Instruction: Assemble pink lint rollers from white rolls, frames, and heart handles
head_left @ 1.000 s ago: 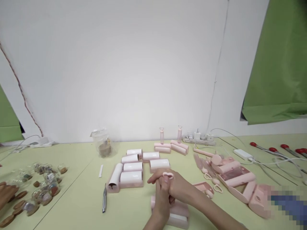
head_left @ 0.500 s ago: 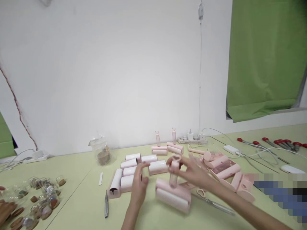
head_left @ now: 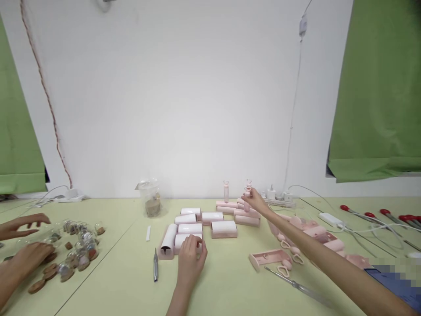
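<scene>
My right hand (head_left: 254, 201) is stretched toward the back and closed round the upright clear-and-pink handle of a pink lint roller (head_left: 247, 218). Its roller body lies low at the back, in front of another pink lint roller partly hidden behind it. One more lint roller (head_left: 226, 206) with an upright handle stands just left of it. My left hand (head_left: 190, 259) is over the table, fingers loosely bent and thumb apart, beside a white roll in a pink case (head_left: 182, 241). Whether it touches that roll I cannot tell. Several similar white rolls in pink cases (head_left: 223, 228) lie grouped around.
A pink tray-like part (head_left: 271, 258), heart-shaped loops (head_left: 283, 271) and a long metal tool (head_left: 296, 285) lie at right. A grey pen-like knife (head_left: 155, 265) lies at left. Another person's hands (head_left: 36, 252) are among small glass domes (head_left: 82, 252). A power strip (head_left: 283, 202) stands behind.
My right hand has carried the lint roller from the front to the back, near the others. My left hand has dropped lower beside the white rolls. The view has shifted.
</scene>
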`<state>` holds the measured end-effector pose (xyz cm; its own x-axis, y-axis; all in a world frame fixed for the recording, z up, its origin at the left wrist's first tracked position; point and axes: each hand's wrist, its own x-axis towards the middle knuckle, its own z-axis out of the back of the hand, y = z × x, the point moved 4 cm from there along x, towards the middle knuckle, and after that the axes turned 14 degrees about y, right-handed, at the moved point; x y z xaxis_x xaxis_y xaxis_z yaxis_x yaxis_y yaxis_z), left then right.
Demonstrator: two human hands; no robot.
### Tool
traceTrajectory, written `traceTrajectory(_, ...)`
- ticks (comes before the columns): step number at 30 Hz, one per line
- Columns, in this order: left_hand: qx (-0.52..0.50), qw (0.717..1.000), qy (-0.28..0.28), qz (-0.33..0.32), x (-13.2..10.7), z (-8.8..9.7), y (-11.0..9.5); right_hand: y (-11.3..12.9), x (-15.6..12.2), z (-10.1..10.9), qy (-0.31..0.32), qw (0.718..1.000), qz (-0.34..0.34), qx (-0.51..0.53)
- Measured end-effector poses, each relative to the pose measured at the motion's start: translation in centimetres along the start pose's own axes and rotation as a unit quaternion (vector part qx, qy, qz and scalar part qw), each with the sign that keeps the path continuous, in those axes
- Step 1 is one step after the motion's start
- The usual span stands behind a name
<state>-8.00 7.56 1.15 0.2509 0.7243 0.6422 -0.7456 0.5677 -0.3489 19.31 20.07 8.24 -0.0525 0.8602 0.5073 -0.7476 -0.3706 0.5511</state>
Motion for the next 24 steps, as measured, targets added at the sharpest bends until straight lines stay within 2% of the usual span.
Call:
traceTrajectory(3,0.019,1.000,0.010,-0.011,-0.2,-0.2,-0.4,1.6,-1.2,-0.8,-0.027,0.998,0.026,-0.048)
traceTrajectory(7,0.042,0.998,0.031,-0.045,-0.1,-0.7,-1.5,4.9,-3.2,-2.9,-0.001,0.991,0.080,-0.107)
traceTrajectory(10,0.069,0.995,0.039,-0.058,0.0,-0.8,-2.0,5.6,-3.3,-3.8,-0.005,0.990,0.058,-0.129)
traceTrajectory(13,0.083,0.994,0.045,-0.055,0.0,-0.8,-1.9,4.4,-2.7,-3.8,-0.003,0.991,0.026,-0.128)
traceTrajectory(17,0.090,0.993,0.050,-0.051,-0.2,-0.9,-1.7,1.2,-3.2,-4.3,0.024,0.992,-0.031,-0.124)
traceTrajectory(20,0.092,0.993,0.058,-0.048,-0.3,-1.1,-1.7,-1.1,-4.1,-5.4,0.093,0.987,-0.058,-0.115)
traceTrajectory(24,0.107,0.990,0.066,-0.057,-0.2,-1.1,-2.0,-2.2,-4.0,-6.1,0.169,0.981,-0.022,-0.088)
